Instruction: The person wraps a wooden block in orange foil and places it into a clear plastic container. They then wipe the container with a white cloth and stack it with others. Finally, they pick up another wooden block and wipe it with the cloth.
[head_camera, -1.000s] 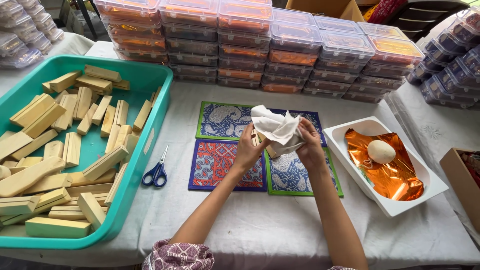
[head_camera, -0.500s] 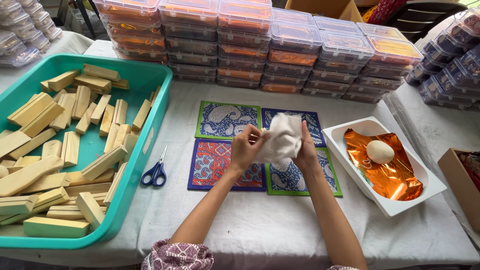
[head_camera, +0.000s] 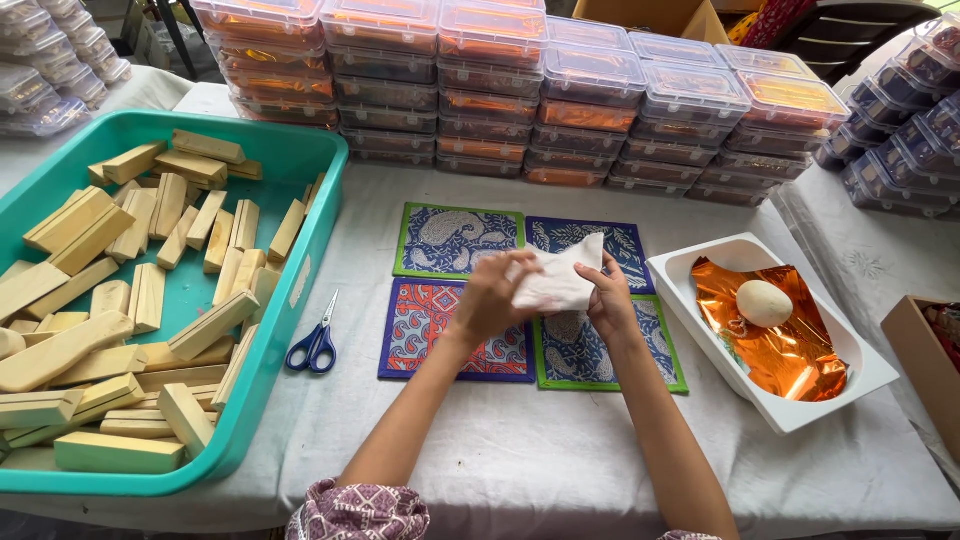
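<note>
Both my hands hold a white tissue paper (head_camera: 560, 280) over the middle of the table. My left hand (head_camera: 490, 298) presses on its left side and my right hand (head_camera: 608, 298) grips its right edge. The paper looks folded flat and fairly compact. Under my hands lie four patterned square mats (head_camera: 455, 240) in blue, green and red, laid two by two. To the right stands a white tray (head_camera: 700, 310) lined with orange foil (head_camera: 800, 350), with a pale round ball (head_camera: 764, 302) resting on the foil.
A teal bin (head_camera: 290, 160) full of wooden blocks (head_camera: 140, 290) fills the left side. Blue-handled scissors (head_camera: 315, 340) lie beside it. Stacks of clear lidded boxes (head_camera: 500, 90) line the back and right. A cardboard box (head_camera: 920, 360) sits at the right edge.
The tissue paper was loose and crumpled high between my hands; now it is flattened and folded smaller, held lower over the mats.
</note>
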